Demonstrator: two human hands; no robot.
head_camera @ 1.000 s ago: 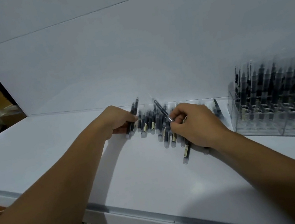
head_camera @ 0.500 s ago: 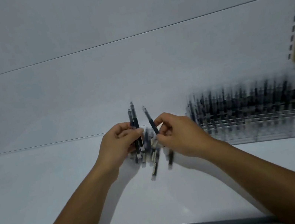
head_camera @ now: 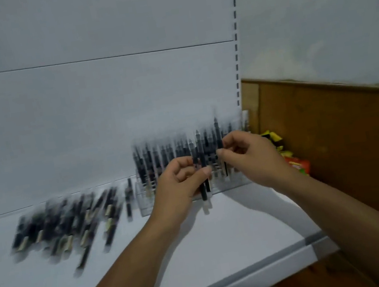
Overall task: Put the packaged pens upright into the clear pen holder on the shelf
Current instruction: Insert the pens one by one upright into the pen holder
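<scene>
My left hand (head_camera: 180,187) grips two packaged pens (head_camera: 199,151) upright; my right hand (head_camera: 251,158) pinches a third pen (head_camera: 218,136). The clear pen holder (head_camera: 146,200) stands directly behind both hands; loose pens (head_camera: 66,224) lie left of them.

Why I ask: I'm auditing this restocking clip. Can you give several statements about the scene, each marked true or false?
The left hand holds two pens upright. True.
The right hand is empty. False: it pinches a single pen.
The clear pen holder is empty. False: many pens stand in it.
Left of the holder, loose pens lie on the shelf. True.
</scene>
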